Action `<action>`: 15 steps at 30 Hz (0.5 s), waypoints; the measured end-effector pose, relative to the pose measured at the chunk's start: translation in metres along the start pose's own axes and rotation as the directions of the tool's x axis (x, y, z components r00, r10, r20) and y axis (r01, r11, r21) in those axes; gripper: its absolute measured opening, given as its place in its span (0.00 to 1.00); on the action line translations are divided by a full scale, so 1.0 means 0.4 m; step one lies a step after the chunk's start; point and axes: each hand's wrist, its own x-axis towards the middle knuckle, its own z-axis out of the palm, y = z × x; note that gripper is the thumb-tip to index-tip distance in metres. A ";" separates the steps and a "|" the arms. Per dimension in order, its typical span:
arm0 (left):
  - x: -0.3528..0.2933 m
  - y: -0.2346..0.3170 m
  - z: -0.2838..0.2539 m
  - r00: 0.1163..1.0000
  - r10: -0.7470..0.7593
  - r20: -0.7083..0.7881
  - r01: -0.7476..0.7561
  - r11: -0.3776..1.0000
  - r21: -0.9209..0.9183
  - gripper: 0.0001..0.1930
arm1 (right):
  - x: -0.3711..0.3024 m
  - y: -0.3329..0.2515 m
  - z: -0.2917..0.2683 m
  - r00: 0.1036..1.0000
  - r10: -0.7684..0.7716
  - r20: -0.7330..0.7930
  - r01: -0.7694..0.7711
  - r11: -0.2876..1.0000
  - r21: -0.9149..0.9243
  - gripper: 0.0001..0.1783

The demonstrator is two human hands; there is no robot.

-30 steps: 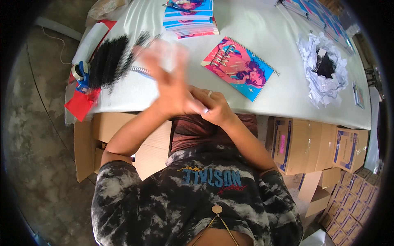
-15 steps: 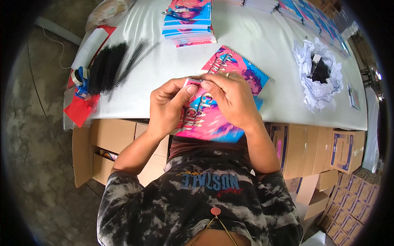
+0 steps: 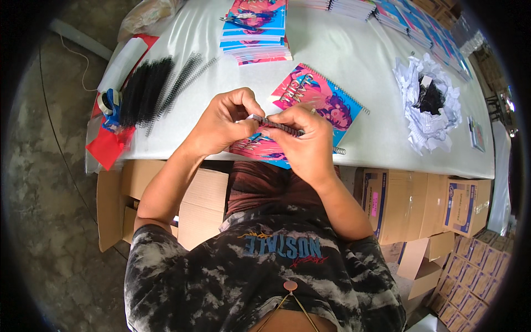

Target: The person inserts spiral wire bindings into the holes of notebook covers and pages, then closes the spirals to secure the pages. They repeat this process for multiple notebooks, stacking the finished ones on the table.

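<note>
A pink and blue notebook [image 3: 260, 147] is held at the table's front edge, its bound edge turned up toward the hands. A dark spiral coil [image 3: 286, 128] runs along that edge, and a loose coil end [image 3: 339, 150] shows right of my right hand. My left hand [image 3: 229, 123] is closed in a pinch at the notebook's left corner. My right hand [image 3: 303, 138] grips the coiled edge between thumb and fingers, covering part of the cover. Just beyond lies a second spiral-bound notebook [image 3: 326, 99], flat on the white-covered table [image 3: 193, 119].
At the left lie a pile of black coils [image 3: 146, 91] and a blue tape dispenser [image 3: 109, 110]. Pliers [image 3: 243, 23] rest on a notebook stack [image 3: 254, 47]. Crumpled paper [image 3: 406, 110] surrounds black scraps at the right. Cardboard boxes [image 3: 412, 205] stand under the table.
The held notebook has tilted, so its coiled edge now shows between my hands and less of its cover is seen. My right hand has moved slightly down; both hands keep hold.
</note>
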 end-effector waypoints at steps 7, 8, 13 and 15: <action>0.025 0.053 0.032 0.998 -0.037 0.050 0.025 0.976 0.214 0.09 | -0.007 -0.005 0.007 0.984 -0.151 -0.094 0.138 0.982 -0.128 0.11; 0.033 0.058 0.036 0.996 -0.071 0.053 0.060 0.980 0.188 0.08 | -0.008 -0.002 0.003 0.985 -0.139 -0.102 0.125 0.983 -0.135 0.11; 0.050 0.053 0.039 0.978 -0.186 0.098 0.160 0.961 0.226 0.06 | -0.016 -0.001 -0.041 1.000 0.015 0.021 -0.013 0.997 -0.082 0.11; 0.034 0.024 0.039 0.974 -0.158 0.162 0.119 0.966 0.227 0.06 | -0.033 0.004 -0.046 0.997 0.022 0.075 -0.018 0.998 -0.052 0.11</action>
